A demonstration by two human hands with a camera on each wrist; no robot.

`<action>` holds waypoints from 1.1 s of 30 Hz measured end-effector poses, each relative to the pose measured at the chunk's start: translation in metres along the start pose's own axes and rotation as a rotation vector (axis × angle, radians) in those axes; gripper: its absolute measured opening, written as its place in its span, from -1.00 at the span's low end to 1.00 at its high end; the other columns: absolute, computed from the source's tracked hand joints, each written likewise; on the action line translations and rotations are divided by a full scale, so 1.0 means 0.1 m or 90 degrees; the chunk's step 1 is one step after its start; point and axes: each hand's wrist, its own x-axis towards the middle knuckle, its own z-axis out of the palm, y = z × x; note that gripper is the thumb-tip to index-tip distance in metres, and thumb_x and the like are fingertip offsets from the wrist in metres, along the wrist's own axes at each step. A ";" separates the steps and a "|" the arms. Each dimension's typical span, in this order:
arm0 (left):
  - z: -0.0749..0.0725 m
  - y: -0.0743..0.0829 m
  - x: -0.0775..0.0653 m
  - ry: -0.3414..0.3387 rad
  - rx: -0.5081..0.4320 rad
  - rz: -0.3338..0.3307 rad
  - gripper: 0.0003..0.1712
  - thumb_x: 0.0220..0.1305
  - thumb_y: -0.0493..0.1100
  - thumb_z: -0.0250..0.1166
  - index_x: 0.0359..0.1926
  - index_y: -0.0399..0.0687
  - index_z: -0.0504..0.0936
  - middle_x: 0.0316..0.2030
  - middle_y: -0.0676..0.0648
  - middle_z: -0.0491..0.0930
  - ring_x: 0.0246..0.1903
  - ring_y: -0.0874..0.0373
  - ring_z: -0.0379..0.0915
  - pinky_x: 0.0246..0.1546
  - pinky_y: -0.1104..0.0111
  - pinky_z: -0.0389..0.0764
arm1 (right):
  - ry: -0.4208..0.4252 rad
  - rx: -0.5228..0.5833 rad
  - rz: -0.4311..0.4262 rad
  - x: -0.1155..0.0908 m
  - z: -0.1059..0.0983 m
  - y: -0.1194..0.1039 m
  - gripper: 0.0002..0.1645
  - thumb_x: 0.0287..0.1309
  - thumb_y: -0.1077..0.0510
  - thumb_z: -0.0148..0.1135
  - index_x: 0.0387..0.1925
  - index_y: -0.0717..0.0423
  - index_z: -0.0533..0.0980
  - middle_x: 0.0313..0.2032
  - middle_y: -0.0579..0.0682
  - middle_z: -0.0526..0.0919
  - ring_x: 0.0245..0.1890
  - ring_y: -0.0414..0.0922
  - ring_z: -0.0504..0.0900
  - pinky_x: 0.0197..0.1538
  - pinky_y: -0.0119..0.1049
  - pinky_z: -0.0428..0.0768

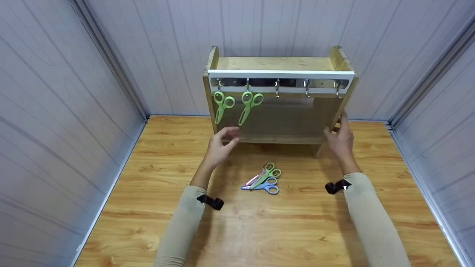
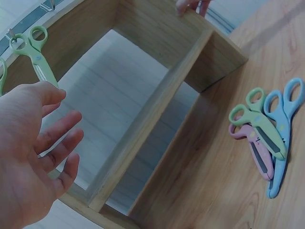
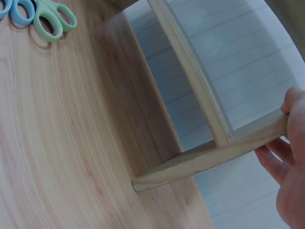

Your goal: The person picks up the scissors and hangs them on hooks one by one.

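A wooden rack (image 1: 274, 63) stands on the floor, with a hook strip (image 1: 293, 90) along its front. Two green scissors, the left pair (image 1: 220, 111) and the right pair (image 1: 246, 109), hang from the two leftmost hooks. My left hand (image 1: 219, 146) is by the rack's lower left, fingers loosely bent and spread; the left wrist view shows nothing in it. With my right hand (image 1: 340, 141) I grip the rack's right side panel (image 3: 209, 155), thumb at its front edge. In front lie green scissors (image 2: 259, 117) over pink scissors (image 2: 255, 148) and blue scissors (image 2: 286, 129).
Three hooks, such as the middle hook (image 1: 277, 87), carry nothing. Light panelled walls, including the back wall (image 1: 167, 55), enclose the wood-patterned floor (image 1: 297, 233) at the left, back and right. The rack stands close to the back wall.
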 end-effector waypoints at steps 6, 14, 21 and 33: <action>0.03 -0.03 -0.04 -0.011 0.000 0.013 -0.63 0.52 -0.36 0.39 0.27 -0.37 0.71 0.15 -0.39 0.82 0.17 -0.23 0.75 0.26 0.14 0.69 | 0.000 0.004 -0.001 0.00 0.00 0.02 -0.02 0.45 0.25 0.23 0.79 -0.02 0.12 0.37 0.43 0.64 0.19 0.47 0.79 -0.13 -0.75 0.45; 0.08 -0.02 -0.13 -0.060 0.036 -0.003 -0.62 0.54 -0.33 0.37 0.29 -0.39 0.69 0.22 -0.41 0.77 0.26 -0.32 0.70 0.37 -0.16 0.67 | -0.008 0.013 0.001 0.00 0.00 0.04 -0.01 0.47 0.26 0.23 0.80 0.00 0.08 0.41 0.46 0.59 0.20 0.46 0.77 -0.09 -0.82 0.41; 0.11 0.01 -0.15 -0.072 0.070 0.007 -0.63 0.51 -0.33 0.38 0.26 -0.39 0.71 0.16 -0.38 0.81 0.19 -0.29 0.75 0.25 0.15 0.71 | -0.005 0.002 0.000 0.00 0.00 0.02 -0.02 0.47 0.27 0.23 0.80 -0.02 0.10 0.43 0.41 0.60 0.21 0.45 0.78 -0.07 -0.75 0.46; 0.18 0.00 -0.17 -0.090 0.092 0.008 -0.67 0.51 -0.31 0.39 0.22 -0.31 0.73 0.12 -0.33 0.83 0.13 -0.24 0.76 0.25 -0.10 0.73 | -0.001 0.004 -0.004 0.01 0.00 0.02 -0.02 0.46 0.27 0.22 0.79 -0.01 0.11 0.45 0.43 0.60 0.18 0.48 0.79 -0.11 -0.78 0.42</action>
